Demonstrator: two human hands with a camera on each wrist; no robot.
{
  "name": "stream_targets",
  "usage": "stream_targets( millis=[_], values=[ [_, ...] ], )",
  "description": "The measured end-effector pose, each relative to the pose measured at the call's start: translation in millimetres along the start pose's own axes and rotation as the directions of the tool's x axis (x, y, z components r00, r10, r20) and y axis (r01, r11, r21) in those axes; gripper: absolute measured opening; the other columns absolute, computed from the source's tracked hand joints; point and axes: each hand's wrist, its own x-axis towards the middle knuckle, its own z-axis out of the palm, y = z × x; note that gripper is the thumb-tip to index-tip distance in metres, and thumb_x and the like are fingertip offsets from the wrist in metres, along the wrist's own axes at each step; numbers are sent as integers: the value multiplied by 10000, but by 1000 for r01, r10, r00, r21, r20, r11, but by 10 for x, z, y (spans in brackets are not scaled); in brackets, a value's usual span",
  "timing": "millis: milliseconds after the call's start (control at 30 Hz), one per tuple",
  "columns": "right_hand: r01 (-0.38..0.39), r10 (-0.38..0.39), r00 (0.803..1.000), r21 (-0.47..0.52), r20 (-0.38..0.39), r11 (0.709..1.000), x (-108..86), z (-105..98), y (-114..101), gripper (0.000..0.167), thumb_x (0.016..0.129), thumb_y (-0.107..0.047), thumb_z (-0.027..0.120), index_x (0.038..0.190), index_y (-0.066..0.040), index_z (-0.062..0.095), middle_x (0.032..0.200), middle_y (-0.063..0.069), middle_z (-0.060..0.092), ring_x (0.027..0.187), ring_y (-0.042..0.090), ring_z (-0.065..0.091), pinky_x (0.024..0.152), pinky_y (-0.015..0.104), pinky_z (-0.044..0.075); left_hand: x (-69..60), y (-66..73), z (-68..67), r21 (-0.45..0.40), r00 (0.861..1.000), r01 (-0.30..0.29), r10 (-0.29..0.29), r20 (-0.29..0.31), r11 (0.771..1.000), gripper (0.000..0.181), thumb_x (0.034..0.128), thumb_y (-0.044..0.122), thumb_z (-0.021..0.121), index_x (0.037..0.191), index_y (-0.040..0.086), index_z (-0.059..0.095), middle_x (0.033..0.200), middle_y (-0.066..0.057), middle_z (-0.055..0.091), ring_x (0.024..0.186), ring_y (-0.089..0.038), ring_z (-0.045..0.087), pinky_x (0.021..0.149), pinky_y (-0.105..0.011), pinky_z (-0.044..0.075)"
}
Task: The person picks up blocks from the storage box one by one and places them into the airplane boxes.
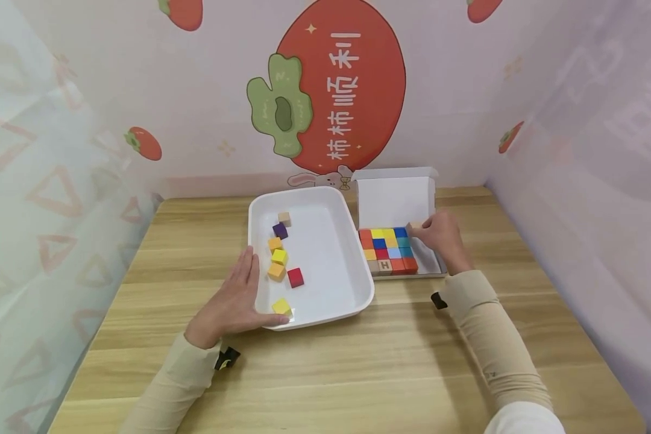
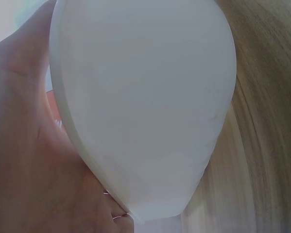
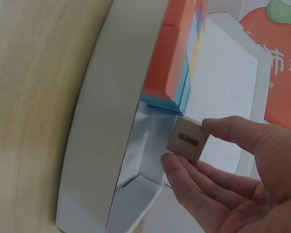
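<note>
A white tray (image 1: pixel 325 241) holds several loose blocks, among them a red block (image 1: pixel 295 277) and a purple block (image 1: pixel 280 230). My left hand (image 1: pixel 233 301) rests against its near left corner, fingers straight along the left rim and thumb over the near rim; the left wrist view shows the hand (image 2: pixel 33 145) against the tray's outer wall (image 2: pixel 145 107). My right hand (image 1: pixel 442 238) pinches a plain wooden block (image 3: pixel 188 139) with a dark bar mark, at the back right of the rows of coloured blocks (image 1: pixel 393 253) in the open white box (image 1: pixel 396 202).
The box stands right beside the tray, its lid raised toward the back wall. Its right end, by my right hand, shows bare white bottom (image 1: pixel 426 259). Wooden tabletop (image 1: pixel 347 374) lies in front of both containers. Printed cloth walls (image 1: pixel 195 108) stand around the table.
</note>
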Motion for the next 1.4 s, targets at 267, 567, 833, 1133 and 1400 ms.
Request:
stream_targets(
  millis=[267, 567, 833, 1133, 1400],
  values=[
    [-59, 59, 998, 13, 6, 998, 25, 35, -25, 396, 974, -338, 763, 1037, 52, 761, 925, 175, 670, 940, 326, 610, 717, 325, 497, -4, 18, -15, 1, 1000, 0, 0, -4, 1000, 1494, 726, 881, 697, 1658, -87, 42, 1771, -242, -91, 1659, -430, 15, 1329, -616, 167],
    [-69, 70, 990, -7, 125, 998, 95, 111, 34, 481, 1053, -364, 639, 1226, 74, 735, 1077, 219, 703, 978, 313, 602, 741, 335, 481, -3, 16, -16, 5, 1000, 7, -7, 7, 1000, 1495, 729, 878, 699, 1659, -82, 30, 1771, -237, -98, 1661, -422, 2, 1335, -608, 153],
    [72, -51, 984, -120, 169, 990, 32, 15, -119, 484, 1062, -359, 614, 1206, 95, 699, 1065, 242, 675, 1031, 376, 608, 847, 451, 564, -2, 8, -14, 2, 1000, 5, -5, 7, 1000, 1497, 729, 880, 697, 1660, -80, 24, 1770, -238, -104, 1661, -422, -1, 1331, -611, 166],
    [468, -409, 854, -133, 321, 874, -97, 70, -733, 455, 1017, -256, 715, 1394, -7, 654, 1367, 207, 698, 1242, 380, 678, 1032, 521, 602, -11, 2, 12, 2, 1000, 12, -12, 16, 1000, 1498, 731, 901, 670, 1661, -76, 17, 1770, -236, -110, 1661, -423, -3, 1333, -608, 160],
    [669, -549, 666, -79, 504, 739, -250, 408, -1470, 434, 969, -221, 790, 1366, -70, 698, 1358, 143, 726, 1248, 279, 708, 1054, 420, 600, -3, 10, 6, 16, 1000, 2, -2, 9, 1000, 1495, 735, 907, 665, 1663, -71, 18, 1770, -234, -108, 1661, -422, -4, 1331, -606, 167]
  ],
)
